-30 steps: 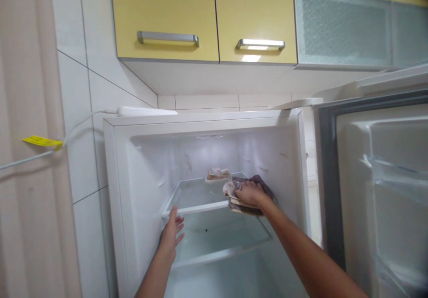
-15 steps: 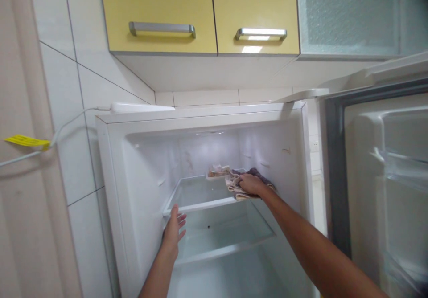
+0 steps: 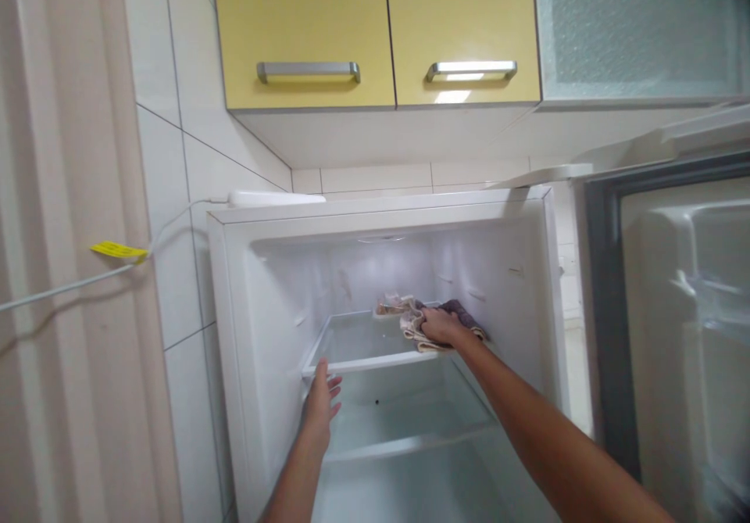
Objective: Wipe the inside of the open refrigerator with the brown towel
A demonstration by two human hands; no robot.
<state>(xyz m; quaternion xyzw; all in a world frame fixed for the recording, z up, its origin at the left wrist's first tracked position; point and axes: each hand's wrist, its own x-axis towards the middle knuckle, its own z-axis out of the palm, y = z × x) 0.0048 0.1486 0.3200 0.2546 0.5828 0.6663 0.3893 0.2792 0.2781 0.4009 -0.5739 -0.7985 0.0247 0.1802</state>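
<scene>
My right hand (image 3: 441, 326) presses a folded cloth (image 3: 419, 337), patterned in beige and dark purple, onto the right side of the upper glass shelf (image 3: 357, 341) inside an opened fridge (image 3: 375, 214). Its fingers curl over the cloth. Toward the back of that shelf, beside the cloth, lies a small pale and brownish item (image 3: 391, 304) whose kind I cannot make out. At the shelf's front left corner is my left hand (image 3: 322, 402), fingers apart and holding nothing; whether its thumb touches the white shelf edge I cannot tell.
A lower glass shelf (image 3: 404, 449) sits below, with a small dark spot above it. The fridge door (image 3: 673, 312) stands wide on the right. Yellow cabinets (image 3: 305, 30) hang overhead. A white cable (image 3: 70, 292) with a yellow tag (image 3: 117, 250) runs along the left.
The whole view has shifted, so the fridge appears further right. My right hand stays on the cloth at nearly the same shelf spot; my left hand remains by the shelf corner.
</scene>
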